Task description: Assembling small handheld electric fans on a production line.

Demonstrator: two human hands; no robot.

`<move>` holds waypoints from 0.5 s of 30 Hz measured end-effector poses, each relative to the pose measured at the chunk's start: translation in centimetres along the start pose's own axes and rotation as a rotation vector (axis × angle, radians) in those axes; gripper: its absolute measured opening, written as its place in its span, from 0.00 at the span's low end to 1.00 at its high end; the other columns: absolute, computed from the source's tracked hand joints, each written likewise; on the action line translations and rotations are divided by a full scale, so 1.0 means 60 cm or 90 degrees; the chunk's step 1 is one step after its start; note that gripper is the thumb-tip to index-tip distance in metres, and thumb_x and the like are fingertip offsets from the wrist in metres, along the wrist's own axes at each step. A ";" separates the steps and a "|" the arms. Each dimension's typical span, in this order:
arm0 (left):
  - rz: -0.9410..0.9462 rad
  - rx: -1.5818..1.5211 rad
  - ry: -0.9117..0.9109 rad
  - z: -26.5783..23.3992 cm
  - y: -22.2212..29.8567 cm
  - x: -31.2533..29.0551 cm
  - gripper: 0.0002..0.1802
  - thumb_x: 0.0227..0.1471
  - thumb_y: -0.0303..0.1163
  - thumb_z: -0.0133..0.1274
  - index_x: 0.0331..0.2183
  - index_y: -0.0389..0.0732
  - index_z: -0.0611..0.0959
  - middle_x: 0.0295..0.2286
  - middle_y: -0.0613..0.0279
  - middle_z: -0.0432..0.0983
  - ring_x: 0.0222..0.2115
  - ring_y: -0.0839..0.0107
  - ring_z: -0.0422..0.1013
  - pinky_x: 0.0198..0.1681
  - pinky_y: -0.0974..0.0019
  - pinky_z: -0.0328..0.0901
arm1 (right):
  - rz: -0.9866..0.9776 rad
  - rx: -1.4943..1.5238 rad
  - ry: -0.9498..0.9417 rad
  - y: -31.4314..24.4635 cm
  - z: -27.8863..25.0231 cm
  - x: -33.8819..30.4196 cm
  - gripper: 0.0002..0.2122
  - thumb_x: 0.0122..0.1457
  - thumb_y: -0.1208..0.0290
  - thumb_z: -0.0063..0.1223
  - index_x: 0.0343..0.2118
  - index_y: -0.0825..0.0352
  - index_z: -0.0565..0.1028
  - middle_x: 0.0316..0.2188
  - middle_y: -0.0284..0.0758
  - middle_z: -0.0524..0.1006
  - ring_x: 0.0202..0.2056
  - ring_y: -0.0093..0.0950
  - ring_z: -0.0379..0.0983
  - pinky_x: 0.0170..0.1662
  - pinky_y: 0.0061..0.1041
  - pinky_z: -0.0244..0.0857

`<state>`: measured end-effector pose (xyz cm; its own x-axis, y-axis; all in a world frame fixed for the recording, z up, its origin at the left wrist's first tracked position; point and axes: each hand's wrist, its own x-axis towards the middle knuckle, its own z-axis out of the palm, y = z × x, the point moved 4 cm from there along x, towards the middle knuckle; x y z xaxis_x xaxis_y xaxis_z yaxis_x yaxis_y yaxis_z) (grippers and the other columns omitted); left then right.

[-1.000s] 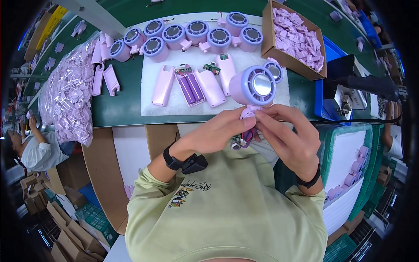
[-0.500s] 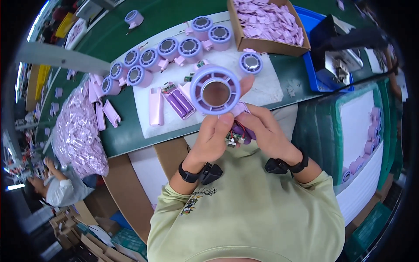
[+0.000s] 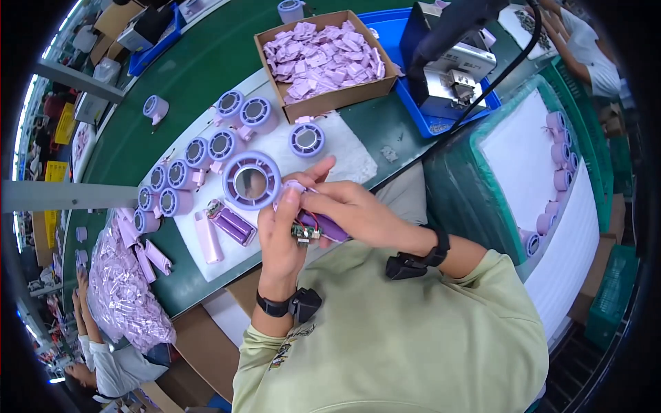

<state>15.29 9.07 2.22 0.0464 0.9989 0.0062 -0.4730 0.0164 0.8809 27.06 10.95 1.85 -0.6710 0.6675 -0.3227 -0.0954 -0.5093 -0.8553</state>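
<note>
A lilac round fan head (image 3: 252,182) with a silver centre is held in front of me over the white sheet. My left hand (image 3: 279,230) is closed around its neck, with the thumb pressed on it. From the other side, my right hand (image 3: 350,210) pinches the same neck; its fingertips are partly hidden. Below the neck, a small green circuit board (image 3: 303,233) with red wires hangs next to a purple battery (image 3: 333,228) under my right hand. On the sheet lie a purple battery pack (image 3: 231,223) in an open handle and a pale pink handle shell (image 3: 208,237).
Several fan heads (image 3: 222,145) stand in rows on the white sheet (image 3: 344,148). Behind them is a cardboard box (image 3: 337,103) of pink parts. A blue tray (image 3: 420,120) holds a metal device. At left lies a plastic bag (image 3: 127,289) of pink parts. Other people work nearby.
My view has turned toward the right, so the bench things appear shifted left. Both hands keep hold of the fan head, and the board and battery below it show more clearly.
</note>
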 end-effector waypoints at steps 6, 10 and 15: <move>-0.024 -0.284 0.088 -0.041 0.015 0.010 0.18 0.61 0.38 0.45 0.43 0.31 0.73 0.51 0.35 0.67 0.53 0.46 0.66 0.60 0.45 0.58 | -0.660 -0.680 0.812 -0.157 -0.131 -0.073 0.33 0.49 0.65 0.69 0.54 0.69 0.62 0.48 0.39 0.67 0.45 0.29 0.66 0.48 0.28 0.61; -0.088 -0.556 0.052 -0.006 0.005 0.021 0.18 0.61 0.38 0.46 0.43 0.32 0.73 0.48 0.36 0.70 0.51 0.43 0.67 0.60 0.43 0.58 | -0.758 -0.572 0.931 -0.238 -0.223 -0.057 0.33 0.52 0.66 0.66 0.56 0.73 0.60 0.51 0.43 0.68 0.50 0.32 0.67 0.53 0.29 0.61; -0.152 -0.556 0.015 0.017 -0.001 0.022 0.17 0.61 0.37 0.45 0.43 0.31 0.73 0.47 0.40 0.71 0.49 0.47 0.70 0.58 0.44 0.60 | -0.799 -0.324 0.635 -0.252 -0.233 -0.050 0.18 0.57 0.71 0.58 0.47 0.72 0.67 0.28 0.37 0.75 0.30 0.28 0.74 0.39 0.29 0.69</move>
<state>16.28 10.36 2.64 0.2162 0.9650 -0.1484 -0.9527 0.2418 0.1841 40.80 24.26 10.08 0.3454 0.6567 0.6704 0.1917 0.6500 -0.7354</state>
